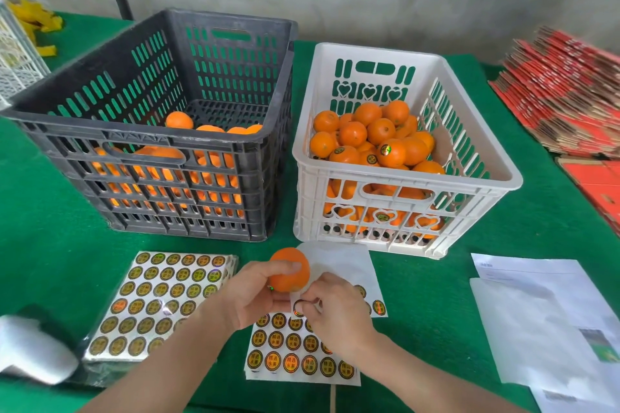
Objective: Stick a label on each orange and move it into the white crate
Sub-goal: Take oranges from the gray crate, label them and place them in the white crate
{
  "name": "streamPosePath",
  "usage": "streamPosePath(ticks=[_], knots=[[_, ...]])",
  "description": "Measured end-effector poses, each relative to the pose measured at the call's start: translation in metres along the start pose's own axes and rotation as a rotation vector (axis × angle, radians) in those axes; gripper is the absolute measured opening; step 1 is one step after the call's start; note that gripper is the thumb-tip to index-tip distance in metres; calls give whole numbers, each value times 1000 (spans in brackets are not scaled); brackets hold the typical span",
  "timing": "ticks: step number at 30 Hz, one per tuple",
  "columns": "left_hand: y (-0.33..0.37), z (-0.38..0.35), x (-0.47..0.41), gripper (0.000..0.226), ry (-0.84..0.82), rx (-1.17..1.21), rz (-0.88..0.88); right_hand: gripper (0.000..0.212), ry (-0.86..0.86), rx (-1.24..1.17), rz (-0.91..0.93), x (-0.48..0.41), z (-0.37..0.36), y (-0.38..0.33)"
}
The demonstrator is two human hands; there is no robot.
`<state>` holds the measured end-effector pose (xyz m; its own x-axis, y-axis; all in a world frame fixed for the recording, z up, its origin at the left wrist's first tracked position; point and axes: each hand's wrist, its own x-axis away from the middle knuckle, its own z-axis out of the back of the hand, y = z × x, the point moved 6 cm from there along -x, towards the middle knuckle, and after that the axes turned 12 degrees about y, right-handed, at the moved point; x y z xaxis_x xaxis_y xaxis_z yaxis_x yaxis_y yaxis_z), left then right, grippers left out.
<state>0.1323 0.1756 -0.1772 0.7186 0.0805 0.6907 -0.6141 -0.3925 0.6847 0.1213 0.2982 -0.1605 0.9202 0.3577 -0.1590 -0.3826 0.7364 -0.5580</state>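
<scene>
While left fingers (282, 267) curl round orange (291, 278), right fingers (316, 302) pinch label (298, 307); sheet (303, 376) reads 精选水果.

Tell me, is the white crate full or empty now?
Partly full: the white crate holds a heap of oranges that stays below its rim, and some carry labels.

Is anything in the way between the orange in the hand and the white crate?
Nothing visible blocks it. The orange in the left hand is just in front of the white crate; only the crate's own near wall lies between, and its top is open.
</scene>
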Motion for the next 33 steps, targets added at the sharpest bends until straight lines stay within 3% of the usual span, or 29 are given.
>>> streamPosePath(ticks=[8, 11, 16, 19, 23, 25, 27, 33], knots=[[1, 6, 0, 55, -3, -20, 12, 10, 29, -173, 10, 6, 5, -3], [2, 11, 5, 58, -21, -207, -49, 9, 5, -265, -20, 8, 10, -1], [10, 24, 16, 80, 42, -511, -242, 16, -82, -445, -268, -3, 29, 15], [11, 18, 23, 82, -75, -285, -186, 18, -117, -572, -267, -16, 45, 8], [14, 7, 29, 90, -171, 59, -54, 20, -177, -597, -133, -31, 67, -18], [17, 0, 31, 72, -194, 170, 1, 21, -200, -565, -80, -38, 75, -29], [20, -5, 32, 60, -205, 215, 25, 21, -217, -505, -29, -43, 82, -39], [22, -13, 31, 58, -232, 185, 14, 17, -241, -281, 112, -51, 84, -58]])
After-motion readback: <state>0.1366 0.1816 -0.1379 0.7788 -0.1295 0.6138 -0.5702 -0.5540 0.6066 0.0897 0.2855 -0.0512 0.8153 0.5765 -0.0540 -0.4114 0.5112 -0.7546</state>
